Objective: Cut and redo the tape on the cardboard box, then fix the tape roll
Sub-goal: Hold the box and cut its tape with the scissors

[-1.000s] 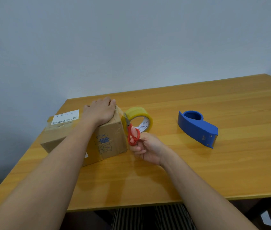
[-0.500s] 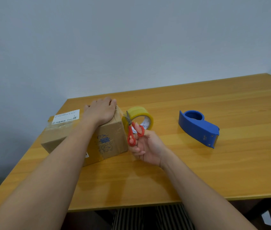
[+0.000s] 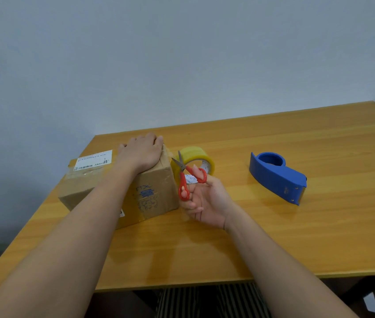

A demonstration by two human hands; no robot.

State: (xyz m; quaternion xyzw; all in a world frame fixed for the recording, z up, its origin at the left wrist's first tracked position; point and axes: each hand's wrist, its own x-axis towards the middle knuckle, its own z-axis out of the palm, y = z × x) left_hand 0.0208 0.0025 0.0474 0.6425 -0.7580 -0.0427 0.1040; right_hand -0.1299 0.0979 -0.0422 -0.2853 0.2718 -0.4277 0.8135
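Note:
A taped cardboard box with a white label lies at the table's left. My left hand presses flat on its top right corner. My right hand holds red-handled scissors just right of the box, blades spread apart and pointing up toward the box's top edge. A roll of yellowish tape stands on edge behind the scissors, partly hidden by them. A blue tape dispenser lies further right, with no roll in it.
The wooden table runs right to a corner and ends against a plain grey wall. Its front edge is close to my body, with striped fabric below it.
The scissor blades have spread apart, from shut a second ago. My right hand has turned slightly and shifted a little right. My left hand stays on the box.

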